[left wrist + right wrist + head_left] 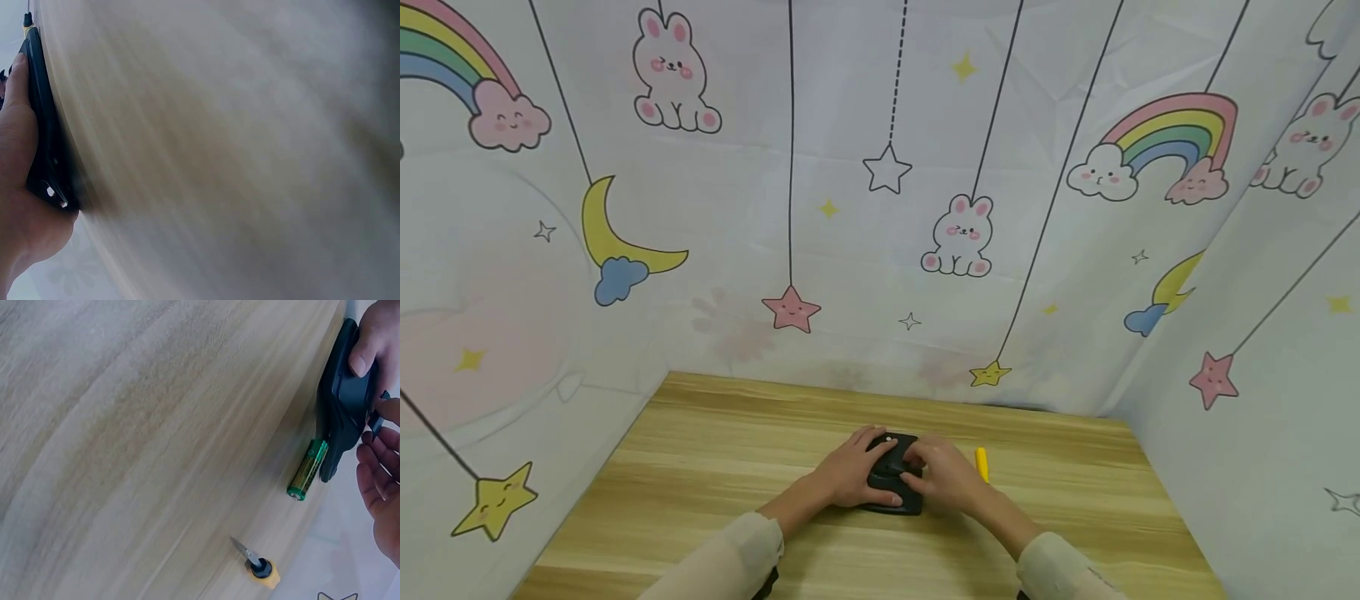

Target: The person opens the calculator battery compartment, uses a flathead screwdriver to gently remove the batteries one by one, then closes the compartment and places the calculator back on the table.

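Observation:
A black plastic device (886,482) with a curved body and thin rim lies on the wooden table between both hands. My left hand (850,473) grips it from the left, fingers over its far part and thumb along the near edge. In the left wrist view that hand (19,144) lies along the device's side. From the right, my right hand (951,475) pinches a small flat black piece (377,422) between thumb and fingers, close over the device. A green and gold battery (307,470) lies right beside the device's edge in the right wrist view.
A screwdriver (264,569) with a yellow handle and metal shaft lies on the table to the right of the right hand. Wood-grain table (715,450) extends around the hands. White printed curtains (880,250) stand behind and at both sides.

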{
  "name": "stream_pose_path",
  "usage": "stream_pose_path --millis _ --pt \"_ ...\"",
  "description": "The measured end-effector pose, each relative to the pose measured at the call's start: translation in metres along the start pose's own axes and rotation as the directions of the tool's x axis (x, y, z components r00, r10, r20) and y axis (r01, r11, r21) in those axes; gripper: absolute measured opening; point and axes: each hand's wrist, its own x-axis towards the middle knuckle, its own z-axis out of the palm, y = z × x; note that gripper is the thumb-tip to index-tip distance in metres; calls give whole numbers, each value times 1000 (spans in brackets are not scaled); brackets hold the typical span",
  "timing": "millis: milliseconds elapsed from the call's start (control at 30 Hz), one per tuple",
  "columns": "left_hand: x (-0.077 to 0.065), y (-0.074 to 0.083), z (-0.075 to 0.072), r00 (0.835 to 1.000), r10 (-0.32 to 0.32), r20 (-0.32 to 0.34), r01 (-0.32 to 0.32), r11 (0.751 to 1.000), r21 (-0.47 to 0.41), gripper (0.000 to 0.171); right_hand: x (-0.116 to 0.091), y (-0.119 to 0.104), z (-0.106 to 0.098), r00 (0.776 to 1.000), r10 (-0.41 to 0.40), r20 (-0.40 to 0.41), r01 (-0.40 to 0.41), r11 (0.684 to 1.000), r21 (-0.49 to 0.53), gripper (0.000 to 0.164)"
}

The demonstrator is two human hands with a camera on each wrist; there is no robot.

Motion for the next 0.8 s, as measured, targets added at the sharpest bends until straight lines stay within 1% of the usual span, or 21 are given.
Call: stream_pose_path --millis 133,367,633,800 --pt "-1 1 -1 1000 8 -12 -8 1000 10 98 2 -3 3 1000 12 15 -11 1000 -18 19" --pt "0 0 0 1000 19 -19 -18 1000 14 98 2 -10 5 1000 3 10 -3 1000 -24 20" --pt "0 0 0 999 26 -32 -25 999 26 98 4 -13 8 1000 -17 5 17 999 -27 20" --pt "0 0 0 999 30 -33 -29 999 20 98 5 -13 11 999 -41 -6 41 998 -45 21"
